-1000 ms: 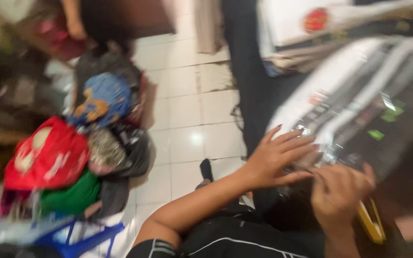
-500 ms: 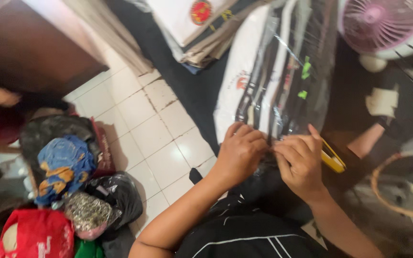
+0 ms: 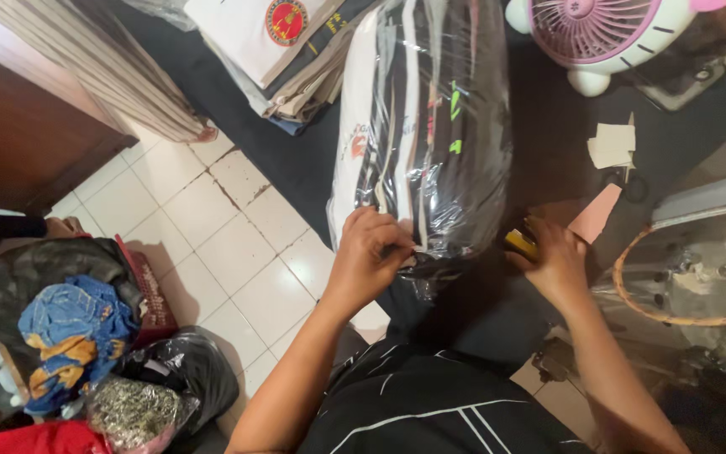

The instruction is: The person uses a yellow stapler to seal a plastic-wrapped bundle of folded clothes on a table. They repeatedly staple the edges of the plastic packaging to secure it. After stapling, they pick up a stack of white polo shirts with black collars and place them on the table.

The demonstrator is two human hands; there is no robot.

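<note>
Nearest, the left hand [image 3: 369, 255] pinches the near end of a clear plastic bag of folded dark garments [image 3: 430, 126] lying on black cloth over the tiled floor [image 3: 212, 227]. The right hand [image 3: 555, 261] closes around a yellow tool [image 3: 519, 244] beside it. The bundle looks soft, light and slippery; its gathered film end gives the surest hold. Beyond stands a round pink fan [image 3: 598, 34].
</note>
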